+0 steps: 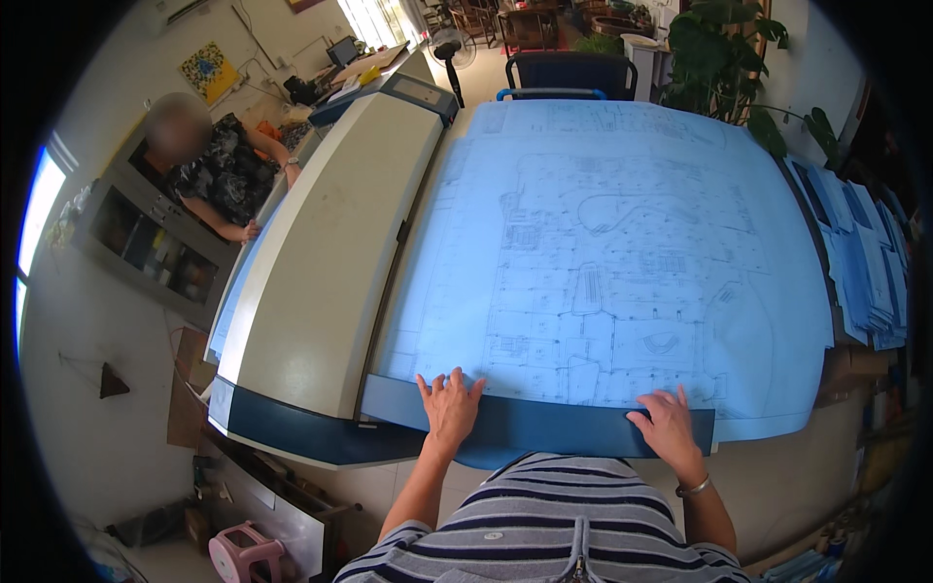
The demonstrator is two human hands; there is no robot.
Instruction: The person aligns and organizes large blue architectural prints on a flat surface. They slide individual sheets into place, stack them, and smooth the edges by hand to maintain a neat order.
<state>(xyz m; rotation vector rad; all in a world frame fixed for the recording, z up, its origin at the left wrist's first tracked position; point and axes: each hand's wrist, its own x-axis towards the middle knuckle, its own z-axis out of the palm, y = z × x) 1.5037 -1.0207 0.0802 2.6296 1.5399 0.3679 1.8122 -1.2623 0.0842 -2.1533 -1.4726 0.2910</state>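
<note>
A large light-blue sheet printed with plan drawings (622,262) lies across the flat bed of a wide cream-and-navy machine, likely a large-format printer or copier (340,253). Its left side runs up to the machine's cream cover. My left hand (451,408) rests on the navy front edge (554,426), fingers spread and reaching onto the sheet's near border. My right hand (669,426) rests farther right along that edge, its fingers apart and touching the paper. Neither hand grips anything. Another sheet's edge (233,301) shows at the machine's far left side.
Beyond the machine on the left, another person (228,180) has their hands at its side. Folded blue papers (865,253) are stacked at the right. A dark chair (571,73) stands behind the bed, a leafy plant (714,58) at back right, a pink stool (248,554) at lower left.
</note>
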